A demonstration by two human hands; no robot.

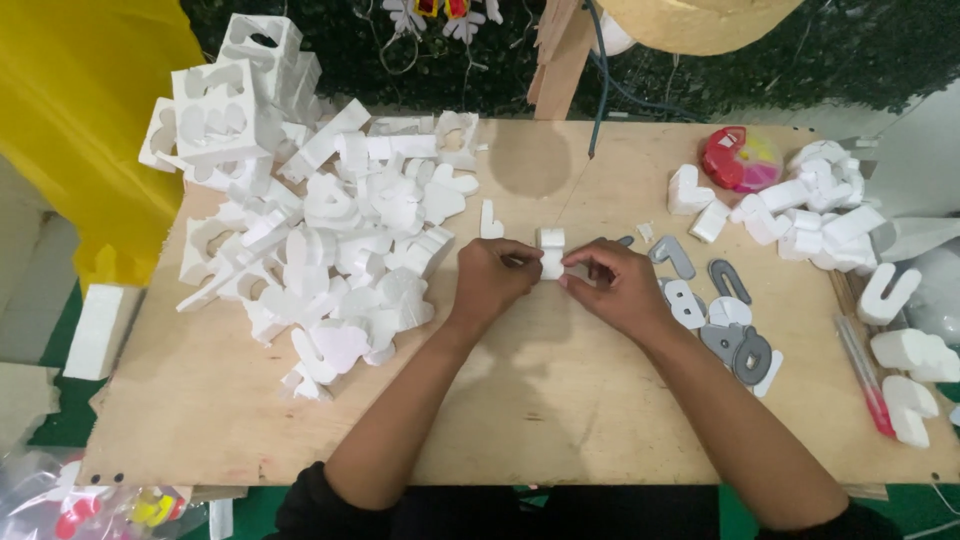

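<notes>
Both of my hands meet at the middle of a plywood table (560, 400). Between them stands a small white foam piece (551, 252). My left hand (492, 279) grips its left side with curled fingers. My right hand (612, 285) pinches its right side. A thin wire (597, 90) hangs down from above just behind the piece. Another small white foam piece (489, 221) lies on the table just left of my hands.
A big heap of white foam offcuts (320, 230) covers the table's left part. Grey letter templates (722, 315) lie right of my right hand. White foam letters (815, 215) and a red and yellow round box (740, 158) sit at the right. A pink pen (862, 375) lies near the right edge.
</notes>
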